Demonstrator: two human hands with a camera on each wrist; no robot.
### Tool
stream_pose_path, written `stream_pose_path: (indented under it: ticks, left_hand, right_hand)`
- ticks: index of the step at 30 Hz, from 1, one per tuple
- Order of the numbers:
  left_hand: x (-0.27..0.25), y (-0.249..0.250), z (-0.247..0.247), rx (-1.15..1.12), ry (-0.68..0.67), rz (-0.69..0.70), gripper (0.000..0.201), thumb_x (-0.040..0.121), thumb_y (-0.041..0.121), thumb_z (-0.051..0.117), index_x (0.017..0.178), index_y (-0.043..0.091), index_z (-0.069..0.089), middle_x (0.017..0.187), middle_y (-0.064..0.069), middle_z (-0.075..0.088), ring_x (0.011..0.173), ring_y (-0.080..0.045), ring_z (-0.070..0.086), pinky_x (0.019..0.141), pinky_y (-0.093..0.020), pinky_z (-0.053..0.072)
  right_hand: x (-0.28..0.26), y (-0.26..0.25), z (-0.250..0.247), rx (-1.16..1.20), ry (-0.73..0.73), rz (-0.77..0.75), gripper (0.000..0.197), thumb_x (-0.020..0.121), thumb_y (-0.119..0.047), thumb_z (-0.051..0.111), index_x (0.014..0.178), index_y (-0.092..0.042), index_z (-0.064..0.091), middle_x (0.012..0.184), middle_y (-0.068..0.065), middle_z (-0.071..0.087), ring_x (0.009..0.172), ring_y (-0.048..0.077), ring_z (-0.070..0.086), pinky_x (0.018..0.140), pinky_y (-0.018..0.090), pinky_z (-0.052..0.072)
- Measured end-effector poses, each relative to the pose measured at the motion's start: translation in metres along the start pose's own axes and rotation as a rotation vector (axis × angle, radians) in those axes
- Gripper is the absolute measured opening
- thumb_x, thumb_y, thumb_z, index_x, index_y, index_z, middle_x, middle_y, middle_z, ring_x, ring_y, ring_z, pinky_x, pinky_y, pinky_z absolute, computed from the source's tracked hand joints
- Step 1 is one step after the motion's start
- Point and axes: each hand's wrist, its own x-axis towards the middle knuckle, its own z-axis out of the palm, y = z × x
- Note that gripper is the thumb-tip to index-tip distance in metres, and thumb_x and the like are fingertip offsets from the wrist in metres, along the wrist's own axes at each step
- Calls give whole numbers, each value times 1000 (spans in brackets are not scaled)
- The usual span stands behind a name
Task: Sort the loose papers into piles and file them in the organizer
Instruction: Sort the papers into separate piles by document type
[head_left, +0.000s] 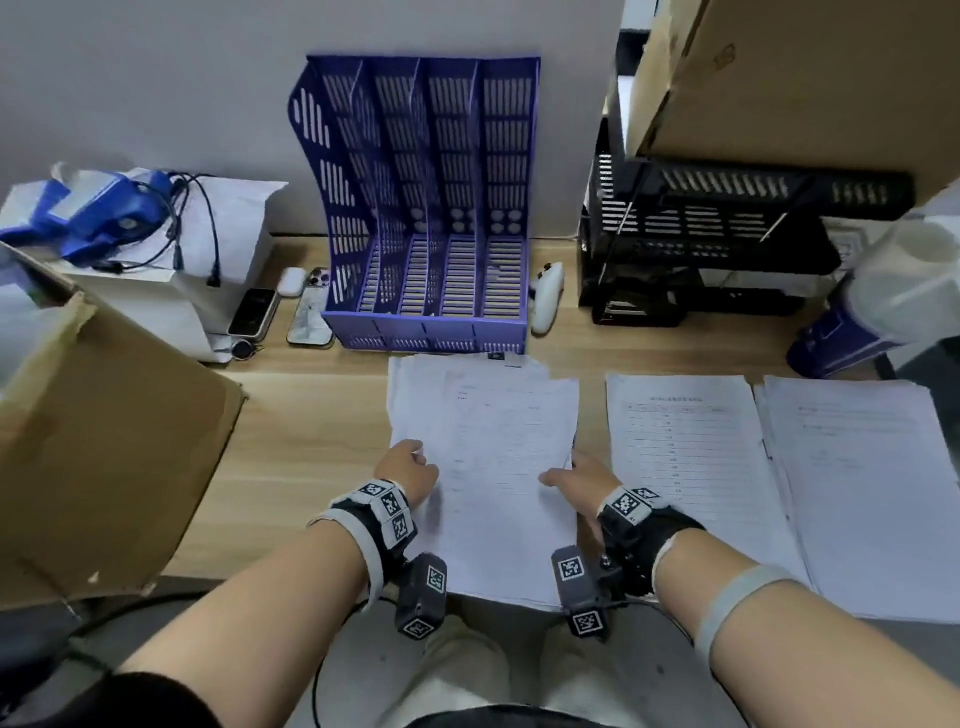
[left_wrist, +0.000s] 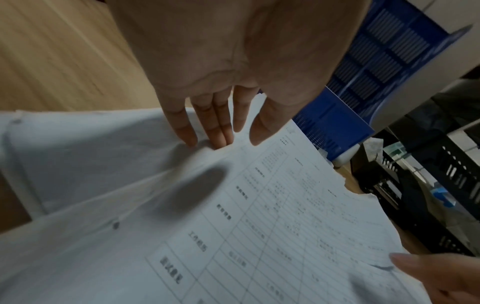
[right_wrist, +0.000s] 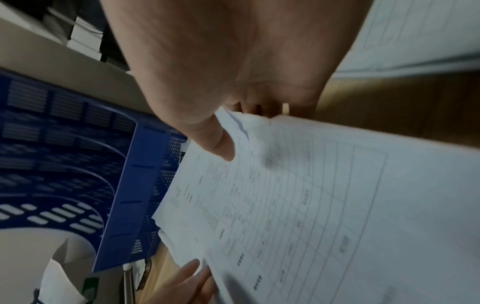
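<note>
Three paper piles (head_left: 483, 457), four-slot organizer (head_left: 431, 208)

The right hand's (right_wrist: 233, 61) fingers are hidden beneath the paper stack (right_wrist: 324, 205); only the thumb is seen on top. Print beyond the left hand's (left_wrist: 233, 51) fingertips (left_wrist: 187, 137) is blurred and cannot be read. The stack's near end is cut off at the frame edge.
</note>
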Motion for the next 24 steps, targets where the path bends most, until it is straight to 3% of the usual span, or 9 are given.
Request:
stream_pose_path:
  ticks: [3,6,11,14,16,17,19,22,24]
  left_hand:
    - [7,-18,-26,5,16,31,10,84,1,54,83,11,56,73,2,48,75,-24,48,74,-30,44]
    - [15,-43,-58,43,35,54,33,77,-2,51,61,18,30,61,2,25,59,-19,25,53,-31,23]
    - [25,-83,-114,14,51,-35,23,82,1,52,68,16,41,70,-9,36,62,-20,34,60,-28,28]
    - [29,-99,-136,-77,49,-82,21,92,6,57,111,5,65,109,-14,66,99,-27,62,86,-30,46]
    - [28,-99,-138,-78,36,-66,14,90,5,57,77,0,60,115,1,49,64,-22,52,62,-27,39]
    - [30,-98,-136,-63,40,-72,31,89,5,57,61,10,45,73,8,26,54,-18,35,55,-27,27]
    - [27,-86,-128,-53,3,-48,37,89,8,57,60,16,37,60,3,31,53,-16,30,52,-24,22]
    - [20,-56,-108,-72,-111,84,11,94,10,55,88,10,63,84,-5,63,75,-22,57,66,-23,42]
    - [11,-29,-91,-100,-203,172,22,96,10,54,115,6,65,107,-11,69,91,-30,63,76,-28,48]
  right_hand:
    - [-2,-24,29,-70,5,-5,47,77,-28,63,123,-16,60,119,3,66,110,24,61,99,39,48]
    - [-5,-46,67,-77,7,-29,45,83,-21,62,128,-15,58,124,1,65,113,23,60,95,34,46]
    - [-3,-79,133,-73,-76,-119,47,84,-14,58,130,-20,56,127,-2,64,115,22,61,102,39,48]
    - [-2,-92,156,-110,-137,-154,49,84,-13,55,133,-21,56,126,-1,65,114,25,61,101,41,49]
    - [-4,-95,159,-128,-120,-152,43,85,-11,53,126,-19,61,120,1,67,109,25,62,96,38,51]
    - [-6,-95,156,-139,-101,-144,39,85,-10,52,122,-18,63,117,2,68,107,25,63,92,35,51]
    - [-12,-90,143,-137,-43,-118,30,88,-8,50,112,-16,67,109,3,68,104,26,63,82,29,48]
    - [-21,-72,109,-118,63,-74,26,89,-9,51,108,-18,67,105,3,66,103,26,61,82,28,44]
    - [-30,-57,80,-142,136,-48,27,88,-10,52,110,-15,67,105,4,66,101,26,60,82,28,44]
